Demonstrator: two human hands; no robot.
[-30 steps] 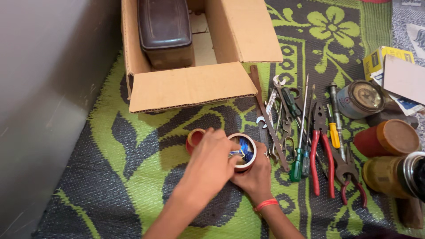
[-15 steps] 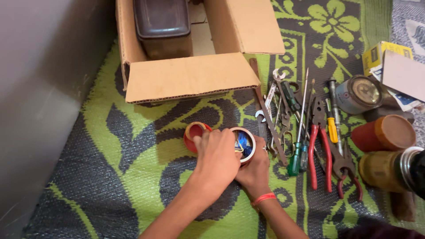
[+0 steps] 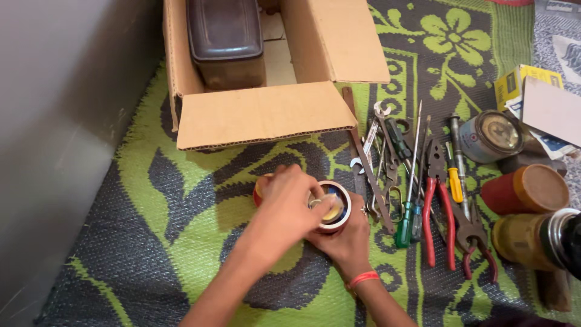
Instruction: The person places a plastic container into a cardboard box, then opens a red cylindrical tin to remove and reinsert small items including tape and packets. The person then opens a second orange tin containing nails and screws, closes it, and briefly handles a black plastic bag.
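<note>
My right hand [image 3: 346,245], a red band on its wrist, grips a small round red container [image 3: 338,211] with a pale rim from below, on the green and grey mat [image 3: 175,206]. My left hand [image 3: 284,203] lies across its left side, fingertips bunched at the open mouth over yellowish and blue bits inside. Whether those fingers pinch anything is hidden. A red lid [image 3: 258,189] peeks out behind my left hand.
An open cardboard box [image 3: 260,115] with a dark brown case [image 3: 225,36] stands behind. To the right lie spanners, a green screwdriver [image 3: 405,221], red-handled pliers [image 3: 437,212], a round tin [image 3: 493,134] and cylindrical containers [image 3: 526,191]. A grey wall [image 3: 60,121] runs along the left.
My left hand's fingers have shifted at the container's mouth; the blue contents show less and a yellowish piece shows now. The right hand keeps its hold. The camera moved slightly.
</note>
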